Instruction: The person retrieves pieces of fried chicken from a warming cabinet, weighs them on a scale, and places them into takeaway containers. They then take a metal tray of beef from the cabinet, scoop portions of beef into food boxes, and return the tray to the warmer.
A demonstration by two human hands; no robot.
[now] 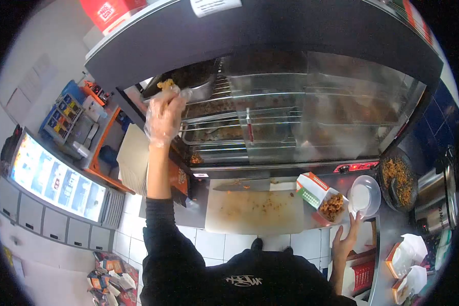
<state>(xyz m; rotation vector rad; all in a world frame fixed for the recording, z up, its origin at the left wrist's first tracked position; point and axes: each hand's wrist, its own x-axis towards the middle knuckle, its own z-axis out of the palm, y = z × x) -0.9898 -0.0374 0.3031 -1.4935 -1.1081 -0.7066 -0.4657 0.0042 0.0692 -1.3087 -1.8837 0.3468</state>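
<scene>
My gloved left hand: food pinched at the fingertips.
My right hand: fingers spread; plastic bowl at the fingertips, contact unclear; open box to their left.

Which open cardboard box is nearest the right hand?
The orange-white-green cardboard box heaped with brown food, by the white cutting board; the two other open boxes sit further right.

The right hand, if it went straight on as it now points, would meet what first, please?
Most likely the clear round container: the right hand points at its near side, though any remaining gap is unclear.
</scene>
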